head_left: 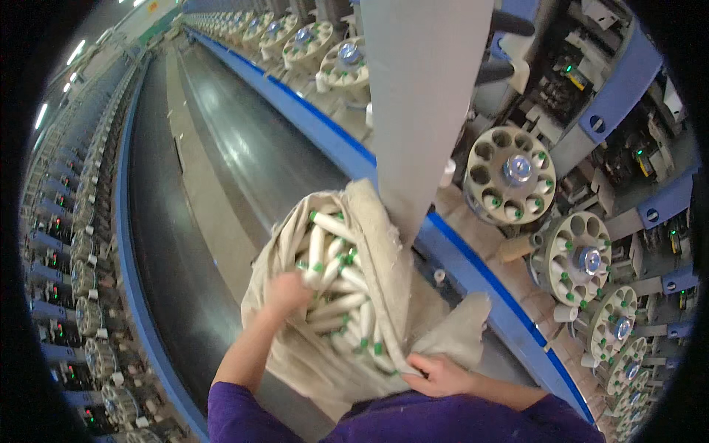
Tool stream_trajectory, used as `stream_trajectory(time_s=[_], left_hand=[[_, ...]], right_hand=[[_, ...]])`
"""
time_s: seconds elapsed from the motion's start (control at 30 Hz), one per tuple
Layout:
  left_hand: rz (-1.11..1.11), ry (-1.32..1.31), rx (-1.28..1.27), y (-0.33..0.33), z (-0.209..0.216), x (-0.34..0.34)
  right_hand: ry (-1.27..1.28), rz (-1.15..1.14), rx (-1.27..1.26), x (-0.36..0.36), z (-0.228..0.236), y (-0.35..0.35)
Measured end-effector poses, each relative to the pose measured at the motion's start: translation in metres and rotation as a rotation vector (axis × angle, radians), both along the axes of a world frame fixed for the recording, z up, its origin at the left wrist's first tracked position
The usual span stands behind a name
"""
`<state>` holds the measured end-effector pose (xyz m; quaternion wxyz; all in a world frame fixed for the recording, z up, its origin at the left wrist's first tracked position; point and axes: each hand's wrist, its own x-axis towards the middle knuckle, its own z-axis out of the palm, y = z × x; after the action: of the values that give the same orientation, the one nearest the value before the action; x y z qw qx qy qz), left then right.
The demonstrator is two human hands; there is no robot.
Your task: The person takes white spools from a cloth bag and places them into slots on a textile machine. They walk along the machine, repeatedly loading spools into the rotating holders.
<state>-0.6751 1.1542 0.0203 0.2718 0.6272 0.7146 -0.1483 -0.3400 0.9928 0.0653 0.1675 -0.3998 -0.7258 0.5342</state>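
A beige cloth sack gapes in front of me, full of white yarn bobbins with green tips. The bobbins lie jumbled in different directions. Inside the sack's left side, my left hand is at the bobbins. Its fingers are blurred and partly hidden, so whether it grips one is not clear. On the near right, my right hand pinches the rolled edge of the sack between thumb and fingers. A loose flap of cloth stands up beyond that hand.
A grey upright panel rises just behind the sack. At right, round bobbin magazines line a machine, some pockets holding green-tipped bobbins. A blue rail runs along its front. Another machine row stands left, across dark floor strips.
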Motion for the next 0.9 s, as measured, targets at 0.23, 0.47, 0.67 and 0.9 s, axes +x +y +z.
stream_trajectory(time_s=[0.23,0.47,0.67,0.9], left_hand=[[0.385,-0.128,0.367,-0.059,-0.041,-0.097],[0.207,-0.087,0.422,-0.079,-0.026,-0.043],[-0.246,-0.311,0.602,-0.079,-0.037,0.057],[-0.651,-0.012,0.415,-0.04,-0.076,0.145]], right_hand=[[-0.107,-0.913,-0.098,0.082,-0.077,0.033],[-0.277,-0.535,0.255,0.048,-0.119,0.063],[-0.568,-0.514,0.162,-0.015,-0.155,0.109],[-0.601,-0.376,0.279,-0.003,-0.149,0.121]])
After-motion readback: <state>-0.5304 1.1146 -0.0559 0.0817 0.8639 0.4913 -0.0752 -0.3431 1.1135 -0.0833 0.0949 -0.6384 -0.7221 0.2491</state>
